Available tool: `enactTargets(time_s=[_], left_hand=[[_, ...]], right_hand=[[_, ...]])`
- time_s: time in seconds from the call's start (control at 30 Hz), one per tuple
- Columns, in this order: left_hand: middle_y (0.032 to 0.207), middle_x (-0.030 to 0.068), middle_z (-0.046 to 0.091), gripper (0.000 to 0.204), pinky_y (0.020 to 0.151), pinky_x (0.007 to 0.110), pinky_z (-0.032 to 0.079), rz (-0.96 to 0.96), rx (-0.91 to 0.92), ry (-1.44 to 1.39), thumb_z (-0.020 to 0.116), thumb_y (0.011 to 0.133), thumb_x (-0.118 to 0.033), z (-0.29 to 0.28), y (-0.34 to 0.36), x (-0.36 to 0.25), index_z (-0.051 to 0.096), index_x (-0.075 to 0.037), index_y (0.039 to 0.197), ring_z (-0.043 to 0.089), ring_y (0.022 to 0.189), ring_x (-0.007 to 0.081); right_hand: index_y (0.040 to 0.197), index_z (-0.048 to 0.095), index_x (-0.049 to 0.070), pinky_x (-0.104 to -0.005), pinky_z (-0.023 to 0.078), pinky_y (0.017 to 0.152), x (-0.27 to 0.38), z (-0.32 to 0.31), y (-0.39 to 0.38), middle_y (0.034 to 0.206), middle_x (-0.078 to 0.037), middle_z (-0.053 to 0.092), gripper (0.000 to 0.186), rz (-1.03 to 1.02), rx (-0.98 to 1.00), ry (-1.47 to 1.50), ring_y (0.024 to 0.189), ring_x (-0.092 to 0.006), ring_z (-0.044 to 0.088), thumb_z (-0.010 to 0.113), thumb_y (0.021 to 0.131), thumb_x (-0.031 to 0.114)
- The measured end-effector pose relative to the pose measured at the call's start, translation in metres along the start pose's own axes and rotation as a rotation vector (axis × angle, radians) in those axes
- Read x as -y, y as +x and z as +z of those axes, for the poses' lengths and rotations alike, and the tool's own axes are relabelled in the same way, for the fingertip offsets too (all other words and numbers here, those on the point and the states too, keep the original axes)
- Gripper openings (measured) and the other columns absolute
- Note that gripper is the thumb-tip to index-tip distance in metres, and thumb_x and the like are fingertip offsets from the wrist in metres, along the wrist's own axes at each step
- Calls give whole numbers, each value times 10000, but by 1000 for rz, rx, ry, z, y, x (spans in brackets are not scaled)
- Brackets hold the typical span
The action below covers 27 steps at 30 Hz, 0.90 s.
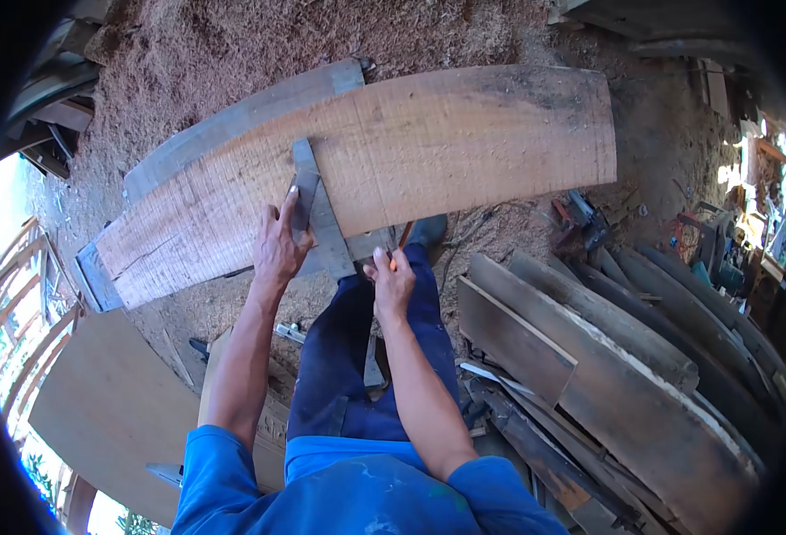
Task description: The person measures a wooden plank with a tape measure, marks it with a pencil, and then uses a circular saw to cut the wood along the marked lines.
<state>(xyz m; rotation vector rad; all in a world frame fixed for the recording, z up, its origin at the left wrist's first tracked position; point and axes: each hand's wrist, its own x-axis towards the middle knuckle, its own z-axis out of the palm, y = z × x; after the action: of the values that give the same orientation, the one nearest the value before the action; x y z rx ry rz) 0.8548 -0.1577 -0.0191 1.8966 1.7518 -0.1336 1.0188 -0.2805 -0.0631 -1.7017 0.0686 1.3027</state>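
Observation:
A long, gently curved, rough-sawn plank (473,134) lies crosswise in front of me, overlapping a grey board (232,116). A flat grey strip (333,227) lies across the plank. My left hand (281,241) grips a short, dark rectangular piece (304,201) against the strip, fingers toward its upper end. At the plank's near edge, just right of the strip's lower end, my right hand (391,283) pinches a slim orange tool (394,265), perhaps a pencil; its tip is unclear.
Curved weathered boards (625,383) are stacked at the right, near several tools (580,218). A pale panel (99,392) is at the lower left, beside slatted wooden frames (18,294). Wood shavings (170,53) cover the floor. My legs (330,374) are below the plank.

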Motion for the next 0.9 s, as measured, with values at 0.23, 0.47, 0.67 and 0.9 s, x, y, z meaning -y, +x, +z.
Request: enactTargets(time_s=[0.23, 0.47, 0.67, 0.9], left_hand=[[1120, 178, 522, 829, 894, 465, 476, 137, -89, -48, 776, 756, -199, 3, -3, 29, 412, -148, 1499, 552, 1042, 368], [1589, 214, 261, 1124, 1164, 626, 221, 402, -27, 210, 894, 624, -441, -2, -26, 41, 323, -204, 1563, 249, 1466, 443], [1647, 202, 154, 1329, 1169, 679, 161, 390, 72, 230, 926, 504, -514, 0, -24, 44, 231, -203, 1592, 142, 1518, 428], [1662, 177, 128, 1298, 1136, 714, 210, 359, 82, 298, 936, 525, -431, -10, -27, 53, 237, -152, 1583, 149, 1517, 432]], right_hand=[[972, 616, -42, -285, 611, 610, -15, 21, 3, 924, -91, 663, 181, -23, -127, 67, 730, -135, 650, 665, 958, 131], [1016, 605, -35, -313, 618, 620, -22, 24, 2, 955, -98, 661, 186, -52, -132, 107, 761, -163, 668, 671, 958, 129], [1208, 581, -61, -298, 602, 680, -22, 12, 2, 1075, -130, 669, 292, -56, -58, 7, 829, -178, 694, 628, 986, 122], [1321, 515, 14, -252, 500, 628, 64, -33, -76, 1209, -176, 635, 288, -578, -46, 99, 696, -123, 619, 461, 1048, 90]])
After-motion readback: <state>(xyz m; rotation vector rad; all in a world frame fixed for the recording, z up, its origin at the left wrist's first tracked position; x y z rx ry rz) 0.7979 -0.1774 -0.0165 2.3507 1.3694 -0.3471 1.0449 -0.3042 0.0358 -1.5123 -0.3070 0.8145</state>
